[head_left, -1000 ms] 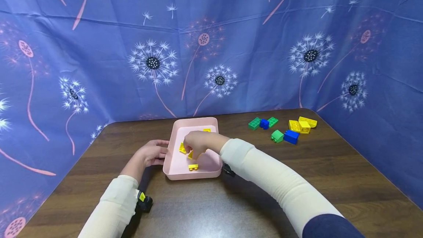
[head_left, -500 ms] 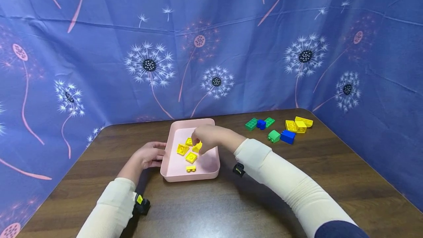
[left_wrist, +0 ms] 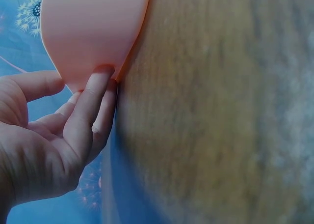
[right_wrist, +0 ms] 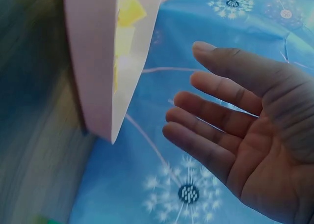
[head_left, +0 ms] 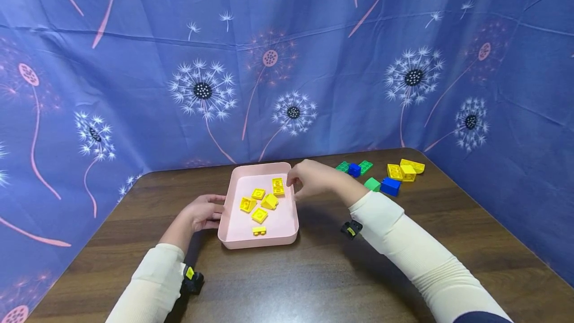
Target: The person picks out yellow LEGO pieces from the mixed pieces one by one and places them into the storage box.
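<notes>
A shallow pink tray [head_left: 257, 241] stands on the table with several yellow building bricks [head_left: 269, 201] scattered inside. My left hand [head_left: 204, 212] is at the tray's left side. In the left wrist view, fairly straight fingers [left_wrist: 88, 103] touch the tray's outer wall [left_wrist: 93, 32], and one finger reaches its edge. My right hand [head_left: 314, 179] hovers over the tray's right rim, holding nothing. From the right wrist view, its fingers [right_wrist: 211, 111] are spread and relaxed, apart from the tray wall [right_wrist: 93, 62].
At the back right of the wooden table [head_left: 278, 283] lie green bricks [head_left: 365, 166], blue bricks [head_left: 390, 186] and a group of yellow bricks [head_left: 407, 172]. A blue dandelion-print cloth [head_left: 287, 64] hangs behind the table.
My right hand has moved from inside the tray to the right, past its rim, uncovering the yellow bricks. A yellow brick by the right fingers half a second ago now lies in the tray. Left hand unchanged.
</notes>
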Demonstrator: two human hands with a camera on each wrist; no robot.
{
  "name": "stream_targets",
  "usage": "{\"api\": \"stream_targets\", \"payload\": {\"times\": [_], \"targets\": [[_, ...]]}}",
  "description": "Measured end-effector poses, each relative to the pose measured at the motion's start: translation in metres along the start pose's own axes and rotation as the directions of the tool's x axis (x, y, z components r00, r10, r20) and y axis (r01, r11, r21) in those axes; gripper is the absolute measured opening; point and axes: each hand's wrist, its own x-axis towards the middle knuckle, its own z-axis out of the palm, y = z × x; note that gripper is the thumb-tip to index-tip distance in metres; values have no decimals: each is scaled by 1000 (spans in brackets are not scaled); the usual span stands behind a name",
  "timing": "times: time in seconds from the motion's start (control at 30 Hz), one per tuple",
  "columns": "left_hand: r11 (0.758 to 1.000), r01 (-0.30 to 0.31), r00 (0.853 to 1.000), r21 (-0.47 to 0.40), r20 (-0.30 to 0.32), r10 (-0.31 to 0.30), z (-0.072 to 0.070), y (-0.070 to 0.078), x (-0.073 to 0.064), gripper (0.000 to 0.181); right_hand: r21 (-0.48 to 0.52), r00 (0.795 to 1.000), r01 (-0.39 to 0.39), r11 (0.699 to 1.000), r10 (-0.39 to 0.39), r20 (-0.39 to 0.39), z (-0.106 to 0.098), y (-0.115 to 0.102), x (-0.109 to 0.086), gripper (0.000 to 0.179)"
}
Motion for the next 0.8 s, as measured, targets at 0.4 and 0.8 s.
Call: {"api": "stream_targets", "payload": {"times": [0.4, 0.8], "targets": [[1000, 15, 1000, 16, -14, -15, 1, 2, -1, 58, -31, 993, -37, 999, 33, -111, 0, 47, -50, 29], [1000, 20, 1000, 8, -12, -20, 0, 1, 1, 58, 5, 967, -120, 993, 118, -224, -3, 83, -93, 24]]}}
